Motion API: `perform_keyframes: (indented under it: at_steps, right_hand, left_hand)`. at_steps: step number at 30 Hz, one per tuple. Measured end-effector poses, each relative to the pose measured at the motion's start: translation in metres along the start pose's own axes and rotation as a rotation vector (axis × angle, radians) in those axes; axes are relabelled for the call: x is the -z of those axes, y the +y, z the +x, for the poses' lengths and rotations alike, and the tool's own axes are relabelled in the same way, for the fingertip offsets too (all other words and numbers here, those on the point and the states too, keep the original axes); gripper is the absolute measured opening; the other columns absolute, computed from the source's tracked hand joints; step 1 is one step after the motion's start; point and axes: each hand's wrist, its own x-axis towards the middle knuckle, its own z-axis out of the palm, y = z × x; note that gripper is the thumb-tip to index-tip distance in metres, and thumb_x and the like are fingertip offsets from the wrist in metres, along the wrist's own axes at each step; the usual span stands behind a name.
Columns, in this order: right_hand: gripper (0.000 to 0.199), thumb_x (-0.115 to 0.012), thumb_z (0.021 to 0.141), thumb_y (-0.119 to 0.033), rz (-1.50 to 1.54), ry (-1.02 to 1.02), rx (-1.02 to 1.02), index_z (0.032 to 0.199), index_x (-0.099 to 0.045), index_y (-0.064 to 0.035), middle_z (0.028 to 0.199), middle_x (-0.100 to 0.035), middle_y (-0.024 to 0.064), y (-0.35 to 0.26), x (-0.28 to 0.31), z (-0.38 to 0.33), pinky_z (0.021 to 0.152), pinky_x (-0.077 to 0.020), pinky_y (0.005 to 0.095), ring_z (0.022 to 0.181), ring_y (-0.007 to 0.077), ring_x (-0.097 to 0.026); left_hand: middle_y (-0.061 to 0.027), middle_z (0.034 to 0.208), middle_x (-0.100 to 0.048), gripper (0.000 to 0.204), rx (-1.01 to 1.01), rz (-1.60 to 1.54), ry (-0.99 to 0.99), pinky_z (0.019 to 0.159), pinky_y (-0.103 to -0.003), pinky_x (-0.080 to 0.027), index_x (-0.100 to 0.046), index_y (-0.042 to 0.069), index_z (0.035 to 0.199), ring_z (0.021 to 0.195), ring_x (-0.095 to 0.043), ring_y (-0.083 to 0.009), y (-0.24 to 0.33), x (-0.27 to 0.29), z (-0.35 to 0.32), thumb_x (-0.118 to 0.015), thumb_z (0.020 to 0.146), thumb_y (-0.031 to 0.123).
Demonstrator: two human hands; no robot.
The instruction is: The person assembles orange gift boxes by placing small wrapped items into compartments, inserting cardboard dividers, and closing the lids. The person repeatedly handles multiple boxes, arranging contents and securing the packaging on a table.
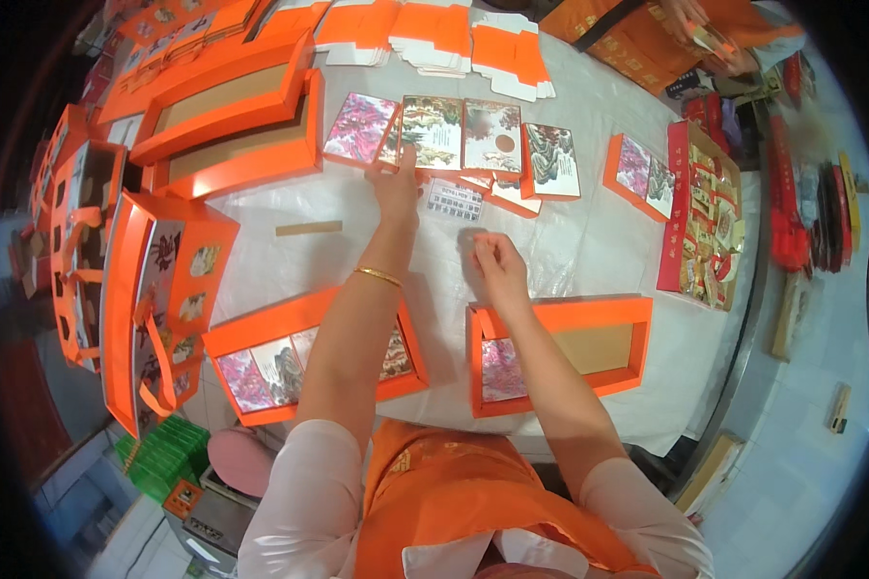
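My left hand (396, 185) reaches to a row of small picture-printed boxes with orange sides. Its fingers close around a slim box (391, 147), partly hidden, between a pink-flowered box (362, 128) and a landscape-printed box (433, 133). My right hand (499, 265) hovers over the white sheet, fingers curled together, with nothing visible in them. Just beyond it lies a white printed label sheet (454, 200). Under my forearms are two orange trays: the left tray (410, 323) holds several small boxes, the right tray (637, 333) one flowered box (501, 372) at its left end.
Stacked orange trays (232, 179) and upright gift boxes with ribbon handles (150, 309) crowd the left. Flat orange-and-white cartons (512, 56) lie along the back. On the right stands a red carton of small packets (681, 207). Another person's hands (734, 60) work at the far right.
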Motion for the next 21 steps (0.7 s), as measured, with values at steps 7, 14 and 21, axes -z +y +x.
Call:
perform_keyframes:
  at_steps: [7, 14, 21]
  right_hand:
    - [0.049, -0.059, 0.099, -0.041, 0.224, -0.237, -0.237, 0.133, -0.052, -0.0062, 0.121, -0.061, 0.0033, -0.035, -0.040, 0.040, 0.096, -0.0422, 0.0316, 0.113, 0.0128, -0.055]
    - [0.053, -0.062, 0.099, -0.027, 0.613, -0.124, -0.163, 0.143, -0.036, -0.0105, 0.134, -0.053, 0.0047, -0.022, -0.030, -0.027, 0.099, -0.0404, 0.0314, 0.121, 0.0142, -0.051]
    - [0.040, -0.062, 0.095, -0.006, 0.701, 0.024, -0.121, 0.131, -0.044, -0.0053, 0.124, -0.060, 0.0081, -0.005, 0.035, -0.077, 0.093, -0.0488, 0.0300, 0.113, 0.0136, -0.058]
  left_hand:
    - [-0.0059, 0.078, -0.064, 0.029, 0.059, -0.219, -0.267, 0.062, -0.025, -0.050, -0.059, 0.001, 0.091, 0.067, -0.061, -0.0135, -0.021, 0.028, 0.009, -0.071, 0.092, 0.027]
    - [-0.0113, 0.108, -0.063, 0.037, 0.055, -0.258, -0.443, 0.081, -0.028, -0.050, -0.052, -0.002, 0.115, 0.096, -0.061, -0.0139, -0.058, 0.059, -0.123, -0.065, 0.097, 0.027]
    - [-0.0038, 0.111, -0.066, 0.034, 0.167, -0.069, -0.694, 0.087, -0.028, -0.046, -0.058, 0.000, 0.124, 0.102, -0.059, -0.0110, -0.118, 0.059, -0.218, -0.061, 0.100, 0.023]
